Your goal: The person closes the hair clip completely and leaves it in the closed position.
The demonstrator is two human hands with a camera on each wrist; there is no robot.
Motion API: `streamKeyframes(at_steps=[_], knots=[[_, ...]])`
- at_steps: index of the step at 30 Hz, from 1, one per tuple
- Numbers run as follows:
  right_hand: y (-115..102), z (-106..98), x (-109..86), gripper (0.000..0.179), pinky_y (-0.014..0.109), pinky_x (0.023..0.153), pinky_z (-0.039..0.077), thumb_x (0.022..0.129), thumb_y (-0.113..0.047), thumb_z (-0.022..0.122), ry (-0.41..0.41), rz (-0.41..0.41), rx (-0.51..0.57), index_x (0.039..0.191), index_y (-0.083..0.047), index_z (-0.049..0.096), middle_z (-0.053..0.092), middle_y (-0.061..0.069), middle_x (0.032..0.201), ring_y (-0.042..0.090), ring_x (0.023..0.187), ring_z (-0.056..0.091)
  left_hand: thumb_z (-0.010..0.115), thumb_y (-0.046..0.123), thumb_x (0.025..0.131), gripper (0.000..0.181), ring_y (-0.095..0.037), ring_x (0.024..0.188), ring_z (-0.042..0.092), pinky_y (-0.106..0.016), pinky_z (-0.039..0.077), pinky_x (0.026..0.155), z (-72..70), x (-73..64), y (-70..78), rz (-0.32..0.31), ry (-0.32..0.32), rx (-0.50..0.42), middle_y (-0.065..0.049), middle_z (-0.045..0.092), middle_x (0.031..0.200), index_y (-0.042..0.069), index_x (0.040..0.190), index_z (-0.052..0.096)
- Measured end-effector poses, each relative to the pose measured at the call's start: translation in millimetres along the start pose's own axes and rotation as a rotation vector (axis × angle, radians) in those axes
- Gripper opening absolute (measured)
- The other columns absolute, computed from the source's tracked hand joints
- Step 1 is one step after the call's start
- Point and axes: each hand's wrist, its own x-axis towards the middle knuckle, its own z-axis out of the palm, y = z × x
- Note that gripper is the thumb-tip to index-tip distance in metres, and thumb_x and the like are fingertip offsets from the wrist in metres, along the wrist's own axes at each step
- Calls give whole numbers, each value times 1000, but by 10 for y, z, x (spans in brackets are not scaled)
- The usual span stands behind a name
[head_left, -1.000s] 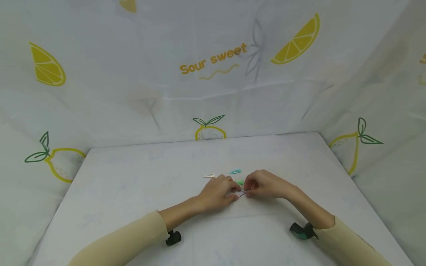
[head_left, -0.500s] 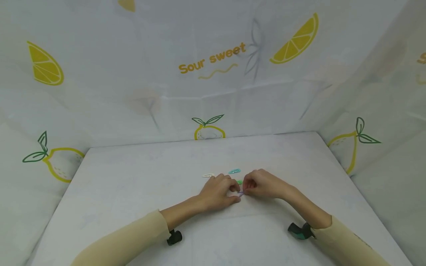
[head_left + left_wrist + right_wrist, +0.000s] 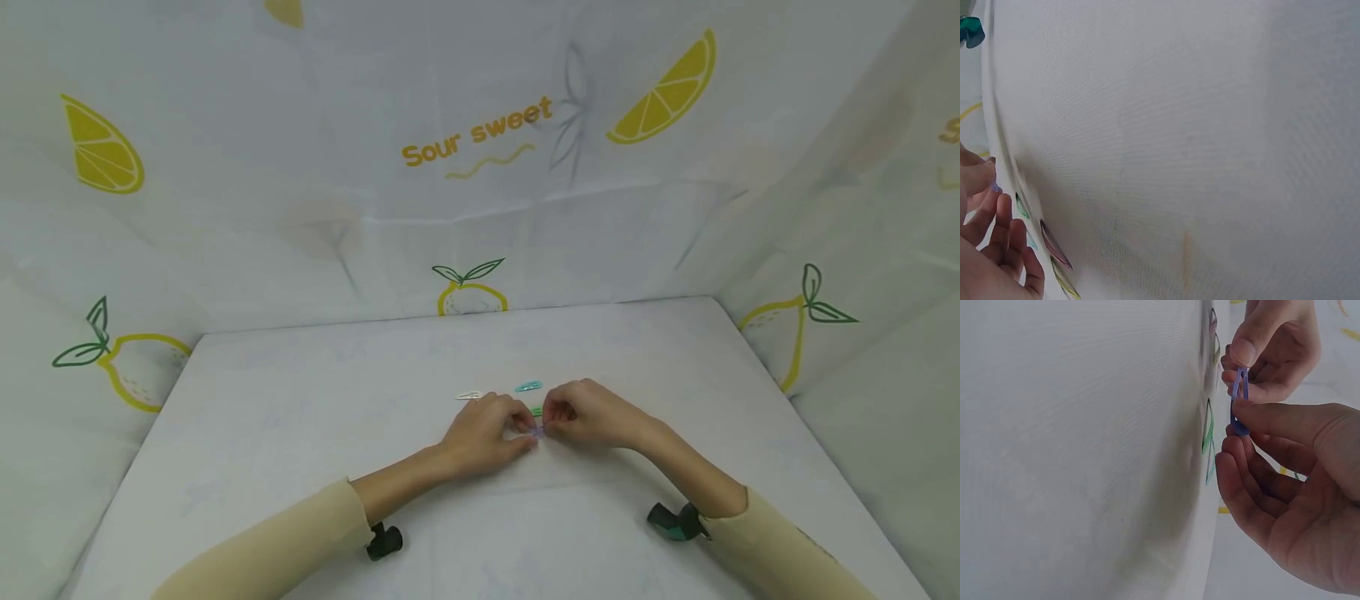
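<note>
A purple snap hair clip (image 3: 1240,387) is held between both hands, just above the white table. My left hand (image 3: 487,435) pinches one end of it with thumb and fingers. From the other side, my right hand (image 3: 592,415) grips its wider end between thumb and forefinger. In the right wrist view the clip's narrow frame shows between the two thumbs; fingers cover its ends. Just beyond the hands lie a green hair clip (image 3: 536,411), a blue hair clip (image 3: 528,386) and a whitish hair clip (image 3: 468,396).
The white tabletop (image 3: 315,400) spreads around the hands, with cloth walls in a lemon print (image 3: 472,300) at the back and sides. In the left wrist view, a pinkish clip (image 3: 1055,245) and a yellowish clip (image 3: 1064,280) lie on the table.
Both hands have drawn slightly closer together around the purple hair clip. Its two arms looked spread apart earlier; less of it shows between the fingers now. The other clips have stayed put.
</note>
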Motion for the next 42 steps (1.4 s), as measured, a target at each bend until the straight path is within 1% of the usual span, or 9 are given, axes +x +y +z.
streamKeyframes(at_steps=[3,5,8,12,18,24,32,38,42], knots=[[-15,-2,-2,9,20,72,53,96,-4,78,28,-15,-3,91,-11,75,70,-6,82,0,75,57,82,22,96,11,-14,91,68,-49,47,122,-15,-6,-1,-15,18,-61,4,79,98,17,106,80],[-22,-5,-5,9,20,72,54,96,-4,78,46,-19,-2,92,-11,76,71,-6,83,0,75,58,81,21,97,9,-14,87,67,-48,50,117,-19,-6,-17,-26,28,-84,5,78,96,17,105,80],[-24,-8,-12,5,21,73,55,97,-8,79,70,-24,5,94,-11,77,72,-6,83,0,76,60,79,20,98,7,-12,84,65,-40,57,100,-34,-10,-47,-37,40,-121,7,78,96,17,104,80],[-8,-10,-20,4,21,75,56,100,-13,78,92,-31,41,99,-10,80,77,-2,88,-1,78,62,79,20,100,7,-10,85,64,-26,52,78,-77,-40,-86,-50,50,-213,6,80,101,16,106,80],[11,0,-15,8,23,83,60,102,-16,77,98,-49,116,104,-9,81,81,1,96,1,86,68,79,18,99,7,-7,84,63,-21,50,76,-113,-89,-145,-50,72,-307,4,80,102,15,106,79],[-24,-12,-3,8,24,87,62,101,-16,77,121,-92,176,105,-10,81,82,3,100,4,90,70,82,17,98,8,-6,83,63,-20,49,72,-148,-132,-163,-57,95,-368,6,79,99,18,105,80],[-27,-8,-2,14,22,90,62,101,-16,79,145,-93,275,109,-5,80,80,2,101,6,91,70,84,22,97,11,-6,84,65,-21,50,71,-190,-171,-198,-62,131,-420,5,79,98,20,107,80],[-36,-15,-9,15,22,90,62,101,-13,77,119,-92,367,111,-2,79,79,8,105,9,92,72,83,25,98,11,-10,74,67,-21,47,66,-206,-192,-226,-36,150,-451,1,77,93,18,105,80],[-24,-17,-12,14,25,88,63,101,-12,77,86,-100,429,111,-2,79,79,19,106,13,91,73,82,21,98,9,-12,72,67,-20,45,62,-214,-215,-215,-33,149,-476,-2,76,90,15,104,81]])
